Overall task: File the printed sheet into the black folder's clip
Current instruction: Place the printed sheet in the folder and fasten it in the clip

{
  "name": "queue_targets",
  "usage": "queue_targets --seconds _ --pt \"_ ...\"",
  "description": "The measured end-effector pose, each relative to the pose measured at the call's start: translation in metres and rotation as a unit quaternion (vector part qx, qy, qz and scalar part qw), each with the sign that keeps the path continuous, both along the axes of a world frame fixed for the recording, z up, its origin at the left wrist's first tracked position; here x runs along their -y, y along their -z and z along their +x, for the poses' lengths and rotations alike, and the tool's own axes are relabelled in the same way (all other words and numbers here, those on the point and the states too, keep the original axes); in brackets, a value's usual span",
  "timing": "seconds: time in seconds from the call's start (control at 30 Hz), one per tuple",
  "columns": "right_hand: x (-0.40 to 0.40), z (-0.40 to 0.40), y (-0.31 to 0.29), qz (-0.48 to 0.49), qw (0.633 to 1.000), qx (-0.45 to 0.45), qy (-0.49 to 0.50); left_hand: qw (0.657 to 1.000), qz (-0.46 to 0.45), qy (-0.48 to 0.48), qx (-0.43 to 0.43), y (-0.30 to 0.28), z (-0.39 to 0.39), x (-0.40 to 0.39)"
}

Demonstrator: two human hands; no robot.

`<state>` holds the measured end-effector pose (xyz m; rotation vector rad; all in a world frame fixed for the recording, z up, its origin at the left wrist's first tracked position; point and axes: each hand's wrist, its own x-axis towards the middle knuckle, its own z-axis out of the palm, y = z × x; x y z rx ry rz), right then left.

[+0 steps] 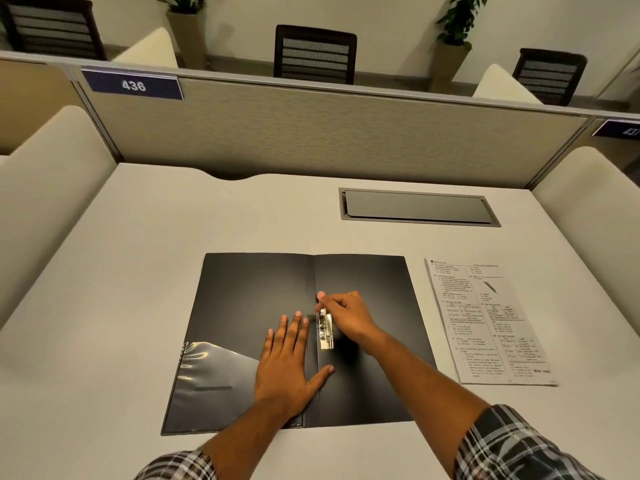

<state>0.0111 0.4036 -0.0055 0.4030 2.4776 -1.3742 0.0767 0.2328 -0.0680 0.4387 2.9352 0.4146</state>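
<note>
The black folder (252, 292) lies open and flat on the desk, with a clear pocket at its lower left. A metal clip (325, 329) sits just right of the spine, its lever raised. My left hand (289, 362) lies flat, fingers spread, on the left cover beside the spine, thumb across the fold. My right hand (346, 315) pinches the top end of the clip's lever with fingertips. The printed sheet (488, 323) lies face up on the desk to the right of the folder, apart from both hands.
A grey cable hatch (417, 207) is set into the white desk (138, 254) behind the folder. A beige partition (311, 133) with a sign reading 436 closes the far edge; cream side panels stand left and right. Chairs and plants lie beyond.
</note>
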Motion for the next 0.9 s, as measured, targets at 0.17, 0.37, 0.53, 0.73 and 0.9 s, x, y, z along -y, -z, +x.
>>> queue_targets --seconds 0.17,0.37,0.53,0.73,0.9 --pt "-0.002 -0.021 -0.003 0.062 0.997 0.013 -0.041 1.0 -0.006 0.001 0.003 -0.001 0.001 0.0" --pt "-0.004 -0.033 0.001 0.083 0.994 0.052 -0.057 1.0 -0.007 0.002 0.006 -0.002 0.0 0.0" --pt "-0.008 -0.022 0.001 0.058 0.998 0.007 -0.031 1.0 -0.009 0.002 0.018 -0.004 0.0 -0.001" --pt "-0.021 0.003 -0.002 -0.017 0.997 -0.042 0.068 0.999 -0.019 0.002 0.036 -0.01 -0.006 -0.001" --pt "-0.047 0.023 0.003 -0.074 0.993 -0.011 0.091 0.998 -0.044 -0.017 0.041 -0.027 -0.01 -0.013"
